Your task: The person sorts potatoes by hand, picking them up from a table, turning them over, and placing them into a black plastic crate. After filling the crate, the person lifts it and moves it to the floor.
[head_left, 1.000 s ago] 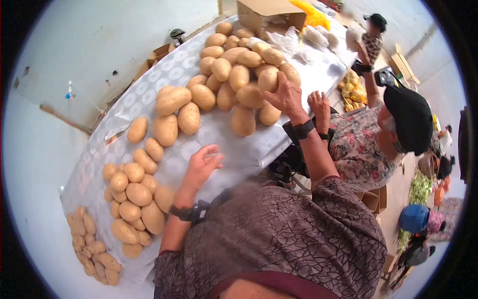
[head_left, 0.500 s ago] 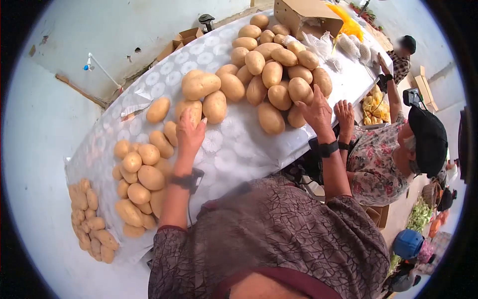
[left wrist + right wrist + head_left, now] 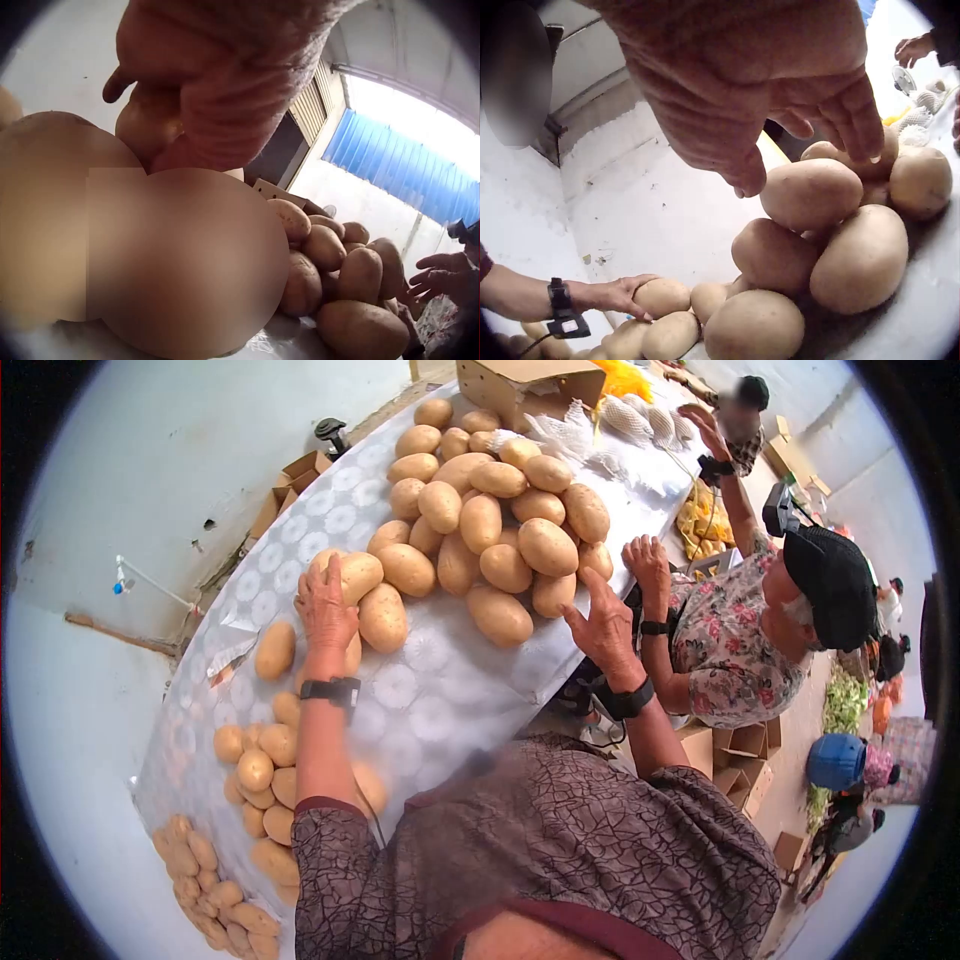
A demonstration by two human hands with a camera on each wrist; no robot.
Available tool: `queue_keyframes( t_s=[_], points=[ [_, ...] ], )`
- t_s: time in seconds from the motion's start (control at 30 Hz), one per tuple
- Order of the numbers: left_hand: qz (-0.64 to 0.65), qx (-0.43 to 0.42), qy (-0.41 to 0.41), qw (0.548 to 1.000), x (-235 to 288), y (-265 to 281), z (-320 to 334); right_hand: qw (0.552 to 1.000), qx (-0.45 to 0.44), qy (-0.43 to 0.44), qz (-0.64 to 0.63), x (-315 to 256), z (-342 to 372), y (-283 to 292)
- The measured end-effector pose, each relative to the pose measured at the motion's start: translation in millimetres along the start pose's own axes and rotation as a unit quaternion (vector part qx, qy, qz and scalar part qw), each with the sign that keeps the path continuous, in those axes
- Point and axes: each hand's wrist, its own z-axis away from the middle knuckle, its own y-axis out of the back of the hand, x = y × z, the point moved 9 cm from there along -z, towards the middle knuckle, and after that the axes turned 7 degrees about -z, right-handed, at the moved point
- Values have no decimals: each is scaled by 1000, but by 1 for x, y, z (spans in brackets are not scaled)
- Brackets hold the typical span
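My left hand [image 3: 325, 615] grips a large potato [image 3: 360, 574] at the left end of the big potato pile [image 3: 480, 520]. In the right wrist view its fingers lie over that potato [image 3: 662, 298] and the thumb is on the near side. My right hand [image 3: 605, 630] is by the pile's right end, its fingers spread beside a potato [image 3: 553, 594]. In the right wrist view those fingers hang loosely over the potatoes [image 3: 810, 195], holding none. Blurred potatoes [image 3: 195, 262] fill the front of the left wrist view.
Smaller potato piles lie at the left: medium ones [image 3: 255, 770] and small ones [image 3: 210, 890]. A cardboard box [image 3: 525, 388] and white foam nets [image 3: 565, 435] stand at the table's far end. Another person in a floral shirt [image 3: 740, 670] sits at the right, one hand [image 3: 648, 565] near the table edge.
My left hand has moved from over the bare tablecloth to the pile's left end and taken hold of the upper potato there. My right hand has drawn back from the potatoes it was touching.
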Motion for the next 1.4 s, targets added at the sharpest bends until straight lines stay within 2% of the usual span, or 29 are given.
queue_keyframes(
  t_s=[0.1,0.17,0.27,0.3,0.33,0.37,0.4,0.43,0.47,0.5,0.53,0.57,0.6,0.63,0.7,0.77,0.83,0.87,0.93,0.97,1.03,1.07,1.1,1.13,1.17,1.23,1.3,1.37,1.4],
  points=[
    [7,-13,-8,1000,2,-6,-8,999,-15,-44,-12,3,10,4],
    [40,-6,-11,999,-2,-17,-10,999,-1,-35,2,-3,14,10],
    [99,26,38,994,-15,-16,-8,998,15,-20,-60,-6,15,11],
    [302,-36,76,949,-19,-17,-3,998,13,-22,-61,-8,15,10],
    [490,-96,115,859,-18,-24,7,987,-12,-64,-148,-5,15,5],
    [487,-96,120,860,-21,-33,19,966,-39,-103,-234,-4,15,-4],
    [572,-88,85,811,-15,-46,31,965,-43,-101,-237,-8,15,-9],
    [651,-79,47,754,-2,-38,39,923,-80,-137,-352,-10,19,-24],
    [650,-77,49,754,6,-34,51,864,-115,-172,-459,-15,23,-38],
    [775,-131,77,613,37,-20,65,863,-117,-172,-460,-25,21,-40],
    [870,-182,102,446,67,-11,81,812,-185,-192,-519,-43,25,-51],
    [870,-183,103,445,78,-7,92,753,-250,-210,-571,-60,30,-63],
    [880,-232,99,402,97,-5,104,763,-281,-162,-558,-73,30,-66],
    [886,-280,95,357,115,-3,116,764,-280,-162,-558,-79,28,-65],
    [887,-283,115,346,134,-6,130,686,-367,-126,-616,-116,35,-62],
    [886,-290,135,335,147,-7,141,678,-352,-119,-634,-119,38,-57],
    [875,-346,136,310,165,-5,155,658,-376,-138,-637,-110,50,-65],
    [873,-352,134,309,169,-9,159,633,-381,-160,-655,-106,55,-64],
    [841,-399,69,359,182,-14,166,617,-374,-180,-668,-93,61,-66],
    [839,-403,66,359,183,-15,165,598,-374,-198,-680,-88,65,-66],
    [763,-428,34,483,186,-14,164,600,-342,-207,-693,-82,64,-57],
    [762,-430,31,483,189,-8,162,598,-316,-215,-705,-78,63,-52],
    [720,-419,19,553,190,-3,158,599,-313,-214,-705,-77,62,-47],
    [673,-405,6,619,190,-1,155,635,-306,-209,-678,-72,58,-41],
    [672,-406,4,619,193,-1,155,669,-298,-202,-650,-68,54,-36],
    [612,-375,-21,696,194,-3,150,665,-281,-212,-658,-66,53,-28],
    [594,-368,-31,715,192,-3,149,661,-265,-222,-666,-56,51,-21],
    [576,-360,-38,733,184,-7,149,725,-240,-209,-611,-34,40,-14],
    [540,-342,-53,767,177,-10,148,730,-208,-197,-621,-27,30,-12]
  ],
)
